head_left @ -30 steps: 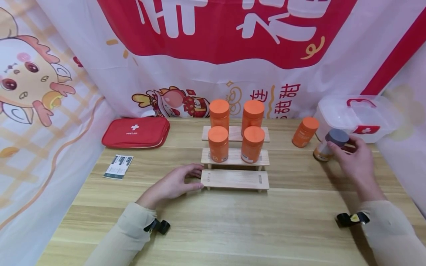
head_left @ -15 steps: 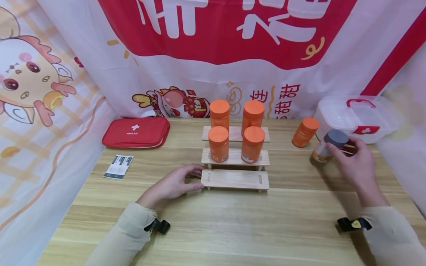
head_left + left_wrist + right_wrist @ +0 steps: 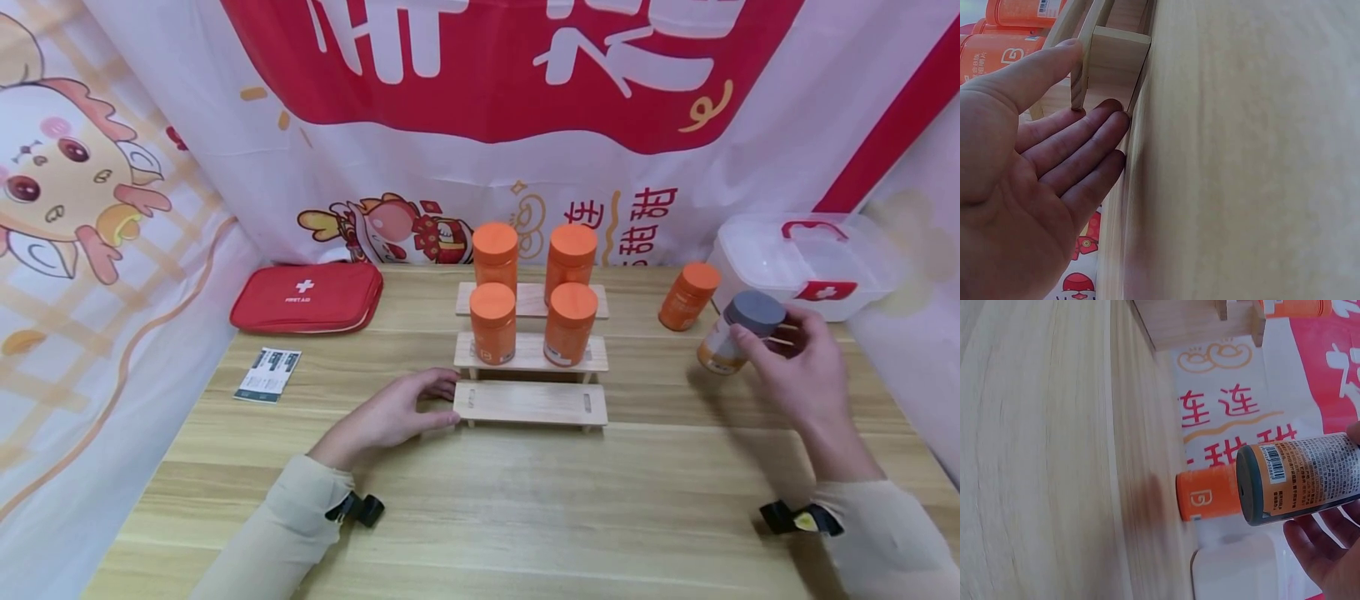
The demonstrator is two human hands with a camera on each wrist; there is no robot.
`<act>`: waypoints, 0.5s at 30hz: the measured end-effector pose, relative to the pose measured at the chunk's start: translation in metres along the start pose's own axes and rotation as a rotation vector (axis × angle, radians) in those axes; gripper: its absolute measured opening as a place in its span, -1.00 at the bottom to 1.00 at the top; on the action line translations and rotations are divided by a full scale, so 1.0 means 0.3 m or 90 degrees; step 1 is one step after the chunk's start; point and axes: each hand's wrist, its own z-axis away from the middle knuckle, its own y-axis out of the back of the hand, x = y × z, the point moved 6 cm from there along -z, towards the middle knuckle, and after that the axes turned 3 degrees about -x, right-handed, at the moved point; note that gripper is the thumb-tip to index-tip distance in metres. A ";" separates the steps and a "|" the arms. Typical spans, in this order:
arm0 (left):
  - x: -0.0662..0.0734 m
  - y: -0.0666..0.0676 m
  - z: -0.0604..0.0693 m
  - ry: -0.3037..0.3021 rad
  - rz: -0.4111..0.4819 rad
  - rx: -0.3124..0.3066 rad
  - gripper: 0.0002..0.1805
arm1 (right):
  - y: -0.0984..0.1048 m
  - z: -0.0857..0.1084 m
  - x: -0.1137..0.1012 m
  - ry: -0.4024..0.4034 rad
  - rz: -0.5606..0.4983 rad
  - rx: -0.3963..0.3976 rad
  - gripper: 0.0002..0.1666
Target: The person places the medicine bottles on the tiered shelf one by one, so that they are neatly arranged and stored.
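Note:
My right hand point(image 3: 806, 367) grips a supplement bottle point(image 3: 722, 346) with a grey lid, by its upper part. The bottle tilts above the table at the right; its dark base and printed orange label show in the right wrist view. My left hand point(image 3: 397, 408) holds the left end of a stepped wooden rack point(image 3: 528, 403), thumb at the front corner and fingers at the back. The lowest step bears nothing. Two orange jars point(image 3: 492, 329) stand on the middle step, and two more orange jars point(image 3: 496, 254) on the top one.
Beside the held bottle stands another orange jar point(image 3: 688, 298) on the table. A clear first-aid box point(image 3: 806, 262) is at the back right. At the left lie a red first-aid pouch point(image 3: 306, 298) and printed paper slips point(image 3: 268, 373). A printed cloth hangs behind.
The grey-lidded bottle in my right hand has risen off the table and shifted slightly left and nearer. My left hand stays at the rack.

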 end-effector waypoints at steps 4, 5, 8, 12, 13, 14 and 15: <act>0.004 0.001 0.000 -0.004 0.000 -0.001 -0.31 | -0.007 0.026 -0.021 0.014 0.009 -0.004 -0.06; 0.003 0.001 0.000 -0.004 0.000 -0.001 -0.31 | -0.009 0.033 -0.027 0.017 0.008 -0.005 -0.06; 0.002 0.000 -0.002 -0.004 0.000 -0.003 -0.31 | -0.015 0.052 -0.045 0.033 0.001 -0.004 -0.08; 0.001 0.002 -0.003 -0.003 -0.002 -0.003 -0.31 | -0.019 0.077 -0.074 0.074 -0.016 0.008 -0.14; 0.001 0.002 -0.003 -0.004 -0.003 -0.003 -0.31 | -0.021 0.083 -0.081 0.086 -0.020 0.011 -0.16; 0.001 0.002 -0.002 -0.004 -0.005 -0.003 -0.31 | -0.024 0.088 -0.088 0.097 -0.023 0.012 -0.18; 0.001 0.002 -0.001 -0.004 -0.005 -0.003 -0.31 | -0.026 0.094 -0.094 0.108 -0.026 0.013 -0.20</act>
